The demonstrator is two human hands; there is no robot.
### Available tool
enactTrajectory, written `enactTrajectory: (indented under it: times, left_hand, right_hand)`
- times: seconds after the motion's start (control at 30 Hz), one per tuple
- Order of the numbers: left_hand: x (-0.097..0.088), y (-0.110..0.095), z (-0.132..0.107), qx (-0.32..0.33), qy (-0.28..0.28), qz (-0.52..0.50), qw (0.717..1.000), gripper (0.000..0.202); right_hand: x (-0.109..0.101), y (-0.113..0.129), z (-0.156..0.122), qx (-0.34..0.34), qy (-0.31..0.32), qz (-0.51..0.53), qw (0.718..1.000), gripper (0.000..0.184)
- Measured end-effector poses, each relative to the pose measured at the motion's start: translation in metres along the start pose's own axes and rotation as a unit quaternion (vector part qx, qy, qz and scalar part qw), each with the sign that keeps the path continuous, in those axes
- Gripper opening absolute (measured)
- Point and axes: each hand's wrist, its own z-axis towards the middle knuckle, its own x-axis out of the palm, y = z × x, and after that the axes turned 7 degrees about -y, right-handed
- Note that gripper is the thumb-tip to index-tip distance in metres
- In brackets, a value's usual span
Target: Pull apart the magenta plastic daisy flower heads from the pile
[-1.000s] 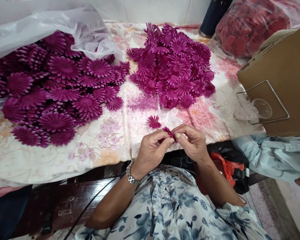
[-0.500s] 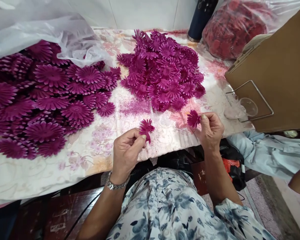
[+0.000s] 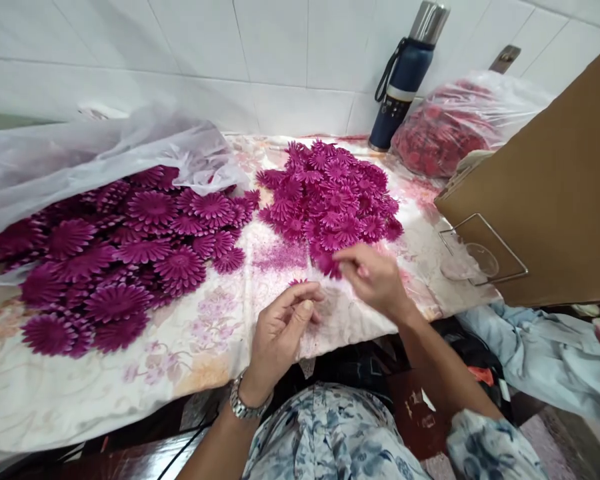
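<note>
My left hand (image 3: pixel 286 330) is over the front of the table, its fingers loosely curled and apart, with nothing visible between them. Just beyond its knuckles shows the edge of a small magenta artificial flower (image 3: pixel 298 282), mostly hidden by the hand. My right hand (image 3: pixel 375 281) reaches to the front of a heap of magenta artificial flower layers (image 3: pixel 335 193). Its fingertips meet a blurred magenta flower (image 3: pixel 326 263) there; motion smear hides whether they grip it. Larger, stacked magenta flowers (image 3: pixel 117 303) spill from a translucent plastic bag (image 3: pixel 180 150) at the left.
A floral tablecloth (image 3: pixel 180 347) covers the table, with magenta dust (image 3: pixel 283 255) in the middle. Behind stand a dark blue flask (image 3: pixel 405 80) and a bag of red flowers (image 3: pixel 440 137). A cardboard box (image 3: pixel 540 193) and a bent wire frame (image 3: pixel 500 237) are at the right.
Both hands held small magenta flowers before. My right hand has moved left and inward to the heap; the left has loosened and its flower lies beyond it. The camera has tilted up.
</note>
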Motion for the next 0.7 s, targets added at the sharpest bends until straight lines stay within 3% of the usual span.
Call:
enactTrajectory:
  times: [0.1,0.13,0.2,0.3,0.4,0.47,0.57,0.7]
  left_hand:
    - [-0.009,-0.006,0.004,0.037,-0.067,0.058,0.995,0.02]
    - [-0.013,-0.006,0.005,0.052,-0.093,0.087,0.99,0.019]
    - [-0.022,-0.004,0.007,0.071,-0.14,0.143,0.977,0.018]
    - [-0.033,0.0,0.009,0.082,-0.165,0.209,0.96,0.017]
    - [-0.037,0.002,0.011,0.109,-0.144,0.266,0.947,0.016]
    - [-0.036,0.002,0.011,0.13,-0.126,0.298,0.937,0.016]
    - [-0.034,0.004,0.012,0.148,-0.117,0.325,0.927,0.016]
    - [-0.03,0.006,0.012,0.16,-0.096,0.361,0.914,0.019]
  right_hand:
    - [-0.016,-0.028,0.049,0.058,-0.069,-0.042,0.995,0.013]
    - [-0.018,-0.035,0.06,0.076,-0.083,-0.065,0.991,0.009]
    - [-0.017,-0.04,0.068,0.087,-0.083,-0.167,0.979,0.022]
    - [0.003,-0.021,0.045,0.034,-0.014,-0.188,0.981,0.015]
    - [0.033,0.005,0.005,-0.004,0.18,-0.147,0.973,0.005]
    - [0.05,0.014,-0.016,0.005,0.242,-0.186,0.952,0.004]
    - [0.062,0.014,-0.031,-0.011,0.245,-0.223,0.943,0.01]
    - [0.057,0.011,-0.034,-0.003,0.214,-0.156,0.964,0.013]
